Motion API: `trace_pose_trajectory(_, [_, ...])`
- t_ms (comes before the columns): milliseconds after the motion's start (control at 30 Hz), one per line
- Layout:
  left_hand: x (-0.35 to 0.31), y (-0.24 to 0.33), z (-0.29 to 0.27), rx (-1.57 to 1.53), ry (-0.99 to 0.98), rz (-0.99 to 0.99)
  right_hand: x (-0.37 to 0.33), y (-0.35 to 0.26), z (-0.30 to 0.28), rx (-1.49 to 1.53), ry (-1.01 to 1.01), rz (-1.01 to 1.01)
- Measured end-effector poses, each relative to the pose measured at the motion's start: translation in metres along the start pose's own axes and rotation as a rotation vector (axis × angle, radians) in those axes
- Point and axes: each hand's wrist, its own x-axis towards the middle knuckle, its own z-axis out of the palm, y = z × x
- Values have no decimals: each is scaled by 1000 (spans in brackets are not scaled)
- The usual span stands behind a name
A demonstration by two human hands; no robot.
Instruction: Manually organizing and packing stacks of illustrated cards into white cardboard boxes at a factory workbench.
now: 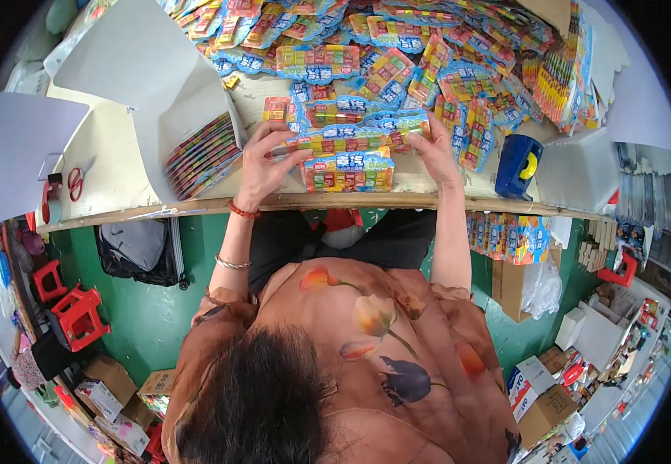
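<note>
Close to the table's front edge, my left hand and my right hand hold the two ends of a colourful toy car card pack, its blue wavy rim facing up. The contents look like small red, yellow and green blocks. My left fingers are bent at its left end, while my right thumb presses on its right end. Just nearer to me lies another such pack, flat on the wooden table. More packs lie right behind the held one.
A heap of similar packs covers the back of the table. On the left, a white box holds a row of packs, with red scissors beside it. At right stands a blue tape dispenser next to a translucent bin.
</note>
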Motion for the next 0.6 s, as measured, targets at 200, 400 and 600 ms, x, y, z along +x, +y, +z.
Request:
trace_pose_trajectory(200, [10,36,-10,309,-176,-89,-4,-5,-2,-31,-7,88])
trace_pose_trajectory(400, [26,48,-29,163,-193,-176,-3,-1,1,-48,15,-6])
trace_pose_trajectory(600, [42,52,-37,17,102,-239,-3,-1,0,-55,19,21])
